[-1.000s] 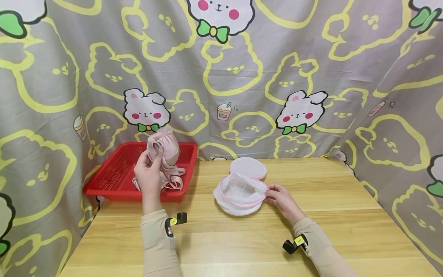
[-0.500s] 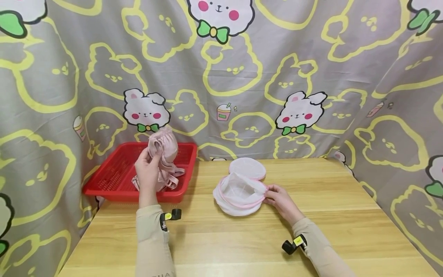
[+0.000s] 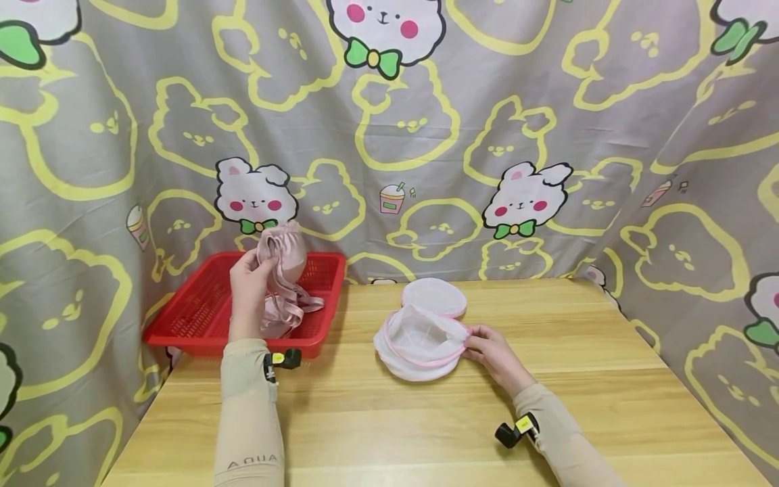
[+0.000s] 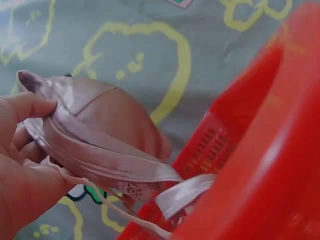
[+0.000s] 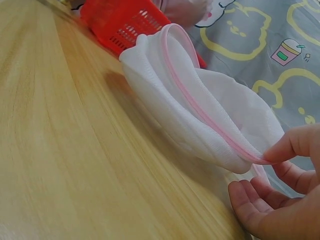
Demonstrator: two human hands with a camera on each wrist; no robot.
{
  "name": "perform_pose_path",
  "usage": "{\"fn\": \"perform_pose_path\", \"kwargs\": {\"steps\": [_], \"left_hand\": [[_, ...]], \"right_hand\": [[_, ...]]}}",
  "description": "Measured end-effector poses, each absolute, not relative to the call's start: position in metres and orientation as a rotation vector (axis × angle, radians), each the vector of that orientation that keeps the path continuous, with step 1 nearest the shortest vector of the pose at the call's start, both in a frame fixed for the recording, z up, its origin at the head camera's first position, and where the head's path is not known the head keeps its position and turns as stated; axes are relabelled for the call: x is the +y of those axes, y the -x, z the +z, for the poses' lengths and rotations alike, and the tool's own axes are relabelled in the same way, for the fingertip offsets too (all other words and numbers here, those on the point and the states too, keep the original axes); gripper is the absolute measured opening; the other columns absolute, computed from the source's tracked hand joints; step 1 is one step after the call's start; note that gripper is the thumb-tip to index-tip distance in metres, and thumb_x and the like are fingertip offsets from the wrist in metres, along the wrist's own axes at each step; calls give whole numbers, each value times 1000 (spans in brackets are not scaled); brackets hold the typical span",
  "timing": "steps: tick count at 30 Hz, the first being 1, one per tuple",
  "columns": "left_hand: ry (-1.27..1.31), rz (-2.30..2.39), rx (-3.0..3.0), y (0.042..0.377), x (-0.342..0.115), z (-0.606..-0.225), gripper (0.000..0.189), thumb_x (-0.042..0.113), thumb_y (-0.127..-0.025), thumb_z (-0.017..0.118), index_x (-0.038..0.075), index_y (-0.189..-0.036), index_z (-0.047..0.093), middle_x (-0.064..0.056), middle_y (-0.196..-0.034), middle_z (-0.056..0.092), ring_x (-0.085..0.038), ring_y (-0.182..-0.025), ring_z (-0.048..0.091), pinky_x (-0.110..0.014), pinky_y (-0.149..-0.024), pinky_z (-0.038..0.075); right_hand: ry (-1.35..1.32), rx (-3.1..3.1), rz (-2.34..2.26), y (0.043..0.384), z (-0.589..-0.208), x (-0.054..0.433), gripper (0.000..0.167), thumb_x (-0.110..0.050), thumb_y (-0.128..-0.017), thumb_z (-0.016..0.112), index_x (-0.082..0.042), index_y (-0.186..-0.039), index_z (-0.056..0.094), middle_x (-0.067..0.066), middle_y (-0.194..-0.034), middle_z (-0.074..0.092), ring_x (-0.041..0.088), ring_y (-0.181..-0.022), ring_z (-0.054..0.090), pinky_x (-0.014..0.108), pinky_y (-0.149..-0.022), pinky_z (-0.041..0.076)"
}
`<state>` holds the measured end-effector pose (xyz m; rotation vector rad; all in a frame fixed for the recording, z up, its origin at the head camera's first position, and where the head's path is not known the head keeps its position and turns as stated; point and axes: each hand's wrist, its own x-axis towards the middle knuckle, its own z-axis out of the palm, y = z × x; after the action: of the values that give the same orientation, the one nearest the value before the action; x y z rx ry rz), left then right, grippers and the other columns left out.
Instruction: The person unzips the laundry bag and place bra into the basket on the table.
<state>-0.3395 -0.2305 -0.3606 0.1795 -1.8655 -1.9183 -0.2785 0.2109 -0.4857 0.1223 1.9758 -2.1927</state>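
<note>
My left hand (image 3: 248,281) pinches a pink satin bra (image 3: 291,256) by its edge above the red basket. The cup hangs from the fingers, and the straps (image 4: 187,192) trail down into the basket. Lace trim shows along the lower edge in the left wrist view. On the table, a white mesh laundry bag (image 3: 420,368) with pink piping lies with its mouth gaping. My right hand (image 3: 496,352) pinches the bag's pink rim on the right side, thumb and forefinger on the piping (image 5: 220,131). The bag's round mesh lid (image 3: 435,297) lies folded back behind it.
A red perforated plastic basket (image 3: 182,338) stands at the back left of the wooden table (image 3: 389,433). A grey curtain (image 3: 426,149) with yellow outlines and cartoon rabbits hangs close behind the table and along its sides.
My left hand has moved left with the bra, and its straps have shifted over the basket. The right hand keeps its grip on the laundry bag's rim.
</note>
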Motion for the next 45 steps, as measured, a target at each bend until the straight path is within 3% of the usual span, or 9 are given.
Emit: {"fn": "perform_pose_path", "kwargs": {"steps": [4,10,14,17,22,26,38,42,45], "left_hand": [[-222,-1863,-2043,347,-241,-363,31,10,-91,62,3,-121,63,14,-90,64,-2,-85,59,-14,-73,48],[-220,-1816,-2252,351,-251,-361,39,14,-93,57,1,-129,57,8,-99,59,-7,-93,53,-15,-75,48],[-212,-1838,-2329,358,-256,-364,38,15,-94,55,0,-129,56,9,-94,58,-8,-92,51,-18,-74,48],[-245,-1896,-2378,365,-262,-372,32,19,-95,54,5,-124,57,11,-94,57,-11,-94,49,-23,-79,46],[-301,-2090,-2384,368,-266,-379,8,17,-96,51,17,-102,57,8,-97,52,-16,-105,44,-37,-97,36],[-331,-2255,-2360,368,-267,-382,11,12,-94,52,21,-92,57,7,-100,49,-18,-113,38,-38,-103,31],[-426,-2131,-2524,365,-269,-385,5,20,-95,56,18,-98,59,9,-86,53,-14,-89,48,-31,-84,41],[-481,-2105,-2526,363,-267,-384,19,22,-94,58,14,-111,60,9,-84,56,-16,-90,50,-32,-84,44],[-511,-2087,-2503,362,-265,-381,36,22,-94,59,9,-127,56,6,-93,59,-17,-97,50,-35,-91,43]], "right_hand": [[-129,1974,-2195,280,-489,211,12,5,-87,54,-2,-96,52,3,-100,51,11,-88,57,25,-81,54],[-116,1972,-2190,280,-490,210,11,4,-87,55,-2,-95,53,3,-101,52,11,-87,58,25,-81,54],[-112,1968,-2192,278,-489,209,11,4,-88,56,-2,-96,52,4,-101,52,10,-87,58,24,-80,54],[-128,1961,-2194,277,-490,209,12,5,-87,56,-2,-96,52,3,-99,52,10,-85,58,24,-79,54],[-128,1971,-2187,276,-490,209,13,5,-87,56,-1,-98,52,5,-99,52,11,-86,58,24,-80,54],[-125,1979,-2190,278,-490,209,13,4,-88,55,-1,-99,52,4,-98,52,11,-86,58,24,-79,54],[-135,1982,-2189,281,-493,212,13,4,-87,55,-1,-98,52,3,-97,52,11,-85,58,24,-79,54],[-119,1984,-2190,281,-492,213,12,4,-88,55,-2,-98,51,2,-97,52,10,-85,58,24,-79,54],[-108,1987,-2186,280,-491,213,12,4,-88,54,-2,-99,51,2,-96,51,10,-86,58,24,-80,54]]}}
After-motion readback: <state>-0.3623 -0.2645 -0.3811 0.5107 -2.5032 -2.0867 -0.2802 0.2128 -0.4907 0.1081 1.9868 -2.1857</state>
